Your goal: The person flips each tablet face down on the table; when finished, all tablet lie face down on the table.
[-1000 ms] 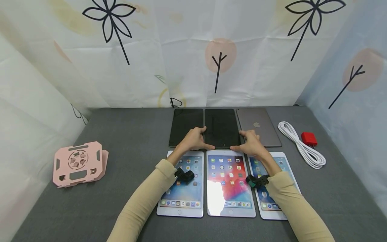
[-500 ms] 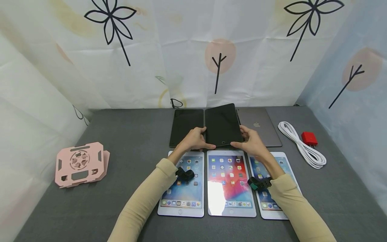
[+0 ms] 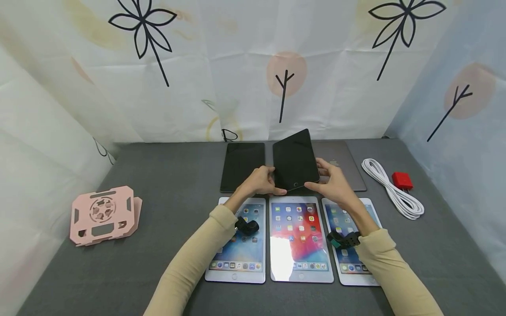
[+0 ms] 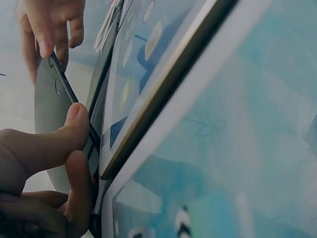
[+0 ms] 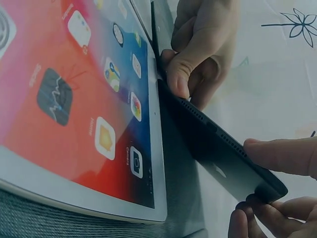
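Both hands hold a black tablet (image 3: 295, 160), tilted with its right side raised off the table. My left hand (image 3: 261, 181) pinches its lower left corner, and in the left wrist view the left thumb (image 4: 74, 126) presses its edge. My right hand (image 3: 334, 184) grips the lower right corner, thumb on the near edge and fingers underneath. The right wrist view shows the tablet's dark back (image 5: 218, 166) with a logo. Another black tablet (image 3: 242, 166) lies flat to the left. A grey tablet (image 3: 349, 169), back up, lies to the right, partly covered by the right hand.
In front lie three white tablets with lit screens: a left one (image 3: 253, 259), a middle one (image 3: 302, 237) and a right one (image 3: 336, 215), under the forearms. A coiled white cable (image 3: 391, 188) and red charger (image 3: 402, 181) lie right; pink perforated plates (image 3: 103, 215) lie left.
The middle black tablet, flat one second ago, has been lifted and tilted, its right side rising. The right hand has moved up and slightly right; the left has shifted slightly right.
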A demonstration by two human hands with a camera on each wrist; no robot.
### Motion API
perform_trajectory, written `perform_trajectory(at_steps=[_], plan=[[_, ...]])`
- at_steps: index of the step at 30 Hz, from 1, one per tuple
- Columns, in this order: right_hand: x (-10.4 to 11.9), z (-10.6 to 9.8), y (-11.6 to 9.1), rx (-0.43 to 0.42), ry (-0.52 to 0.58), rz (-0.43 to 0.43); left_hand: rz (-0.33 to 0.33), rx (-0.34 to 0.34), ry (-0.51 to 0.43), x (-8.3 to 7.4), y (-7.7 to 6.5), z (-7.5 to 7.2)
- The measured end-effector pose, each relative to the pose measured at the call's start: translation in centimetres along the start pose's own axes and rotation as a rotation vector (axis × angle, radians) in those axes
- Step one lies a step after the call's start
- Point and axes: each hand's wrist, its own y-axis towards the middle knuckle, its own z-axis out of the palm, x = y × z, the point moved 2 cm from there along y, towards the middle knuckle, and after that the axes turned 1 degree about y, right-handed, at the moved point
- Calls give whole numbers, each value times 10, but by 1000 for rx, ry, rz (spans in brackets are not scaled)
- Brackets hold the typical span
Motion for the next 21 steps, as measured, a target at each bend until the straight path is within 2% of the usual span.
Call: perform_trajectory(at_steps=[7,15,21], plan=[[7,-6,-5,-25,-5,-4,22,8,-16,-7,4,7],[11,-15,-10,-45,-1,-22,64,12,6,-16,11,17],[13,-20,-13,-55,-10,-41,81,30,-48,-22,13,25]])
